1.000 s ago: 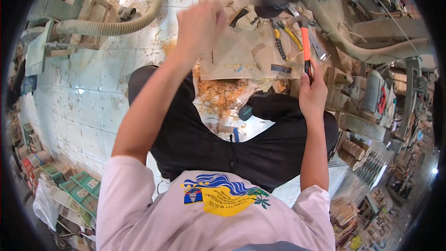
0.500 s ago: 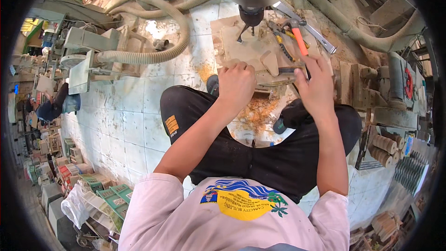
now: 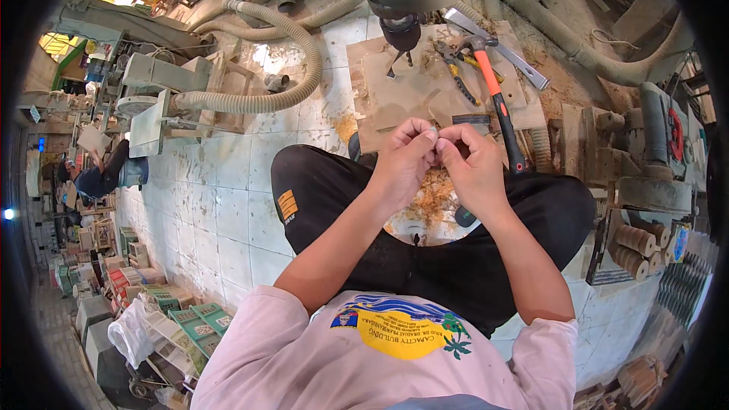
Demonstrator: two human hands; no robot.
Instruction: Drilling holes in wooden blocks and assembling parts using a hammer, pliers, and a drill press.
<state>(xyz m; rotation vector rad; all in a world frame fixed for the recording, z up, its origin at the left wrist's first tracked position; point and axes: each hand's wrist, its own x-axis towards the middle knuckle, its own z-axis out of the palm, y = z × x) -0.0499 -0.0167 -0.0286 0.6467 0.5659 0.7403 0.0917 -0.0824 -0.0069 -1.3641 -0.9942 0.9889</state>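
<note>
My left hand [image 3: 405, 158] and my right hand [image 3: 472, 167] are close together at the near edge of a wooden board [image 3: 383, 102]. Both are closed, fingertips pinched around something tiny and pale that I cannot make out. Right of my right hand lies a claw hammer [image 3: 493, 91] with an orange and black handle, its butt toward me. Pliers [image 3: 461, 85] with yellow and black grips rest left of the hammer. A dark flat strip [image 3: 471, 118] lies just beyond my right fingers. At the far side, a drill chuck [image 3: 401, 33] with a bit hangs over the board.
A long metal bar [image 3: 524, 68] lies beyond the hammer. Orange wood shavings [image 3: 430, 201] cover the floor below the board. A ribbed hose [image 3: 250, 102] curves at the left, and another large hose [image 3: 562, 45] runs at the right. Another person [image 3: 95, 175] sits far left.
My hands have come together, the right moving left off the hammer handle. The small angled wooden piece that lay on the board no longer shows there. The view has shifted slightly.
</note>
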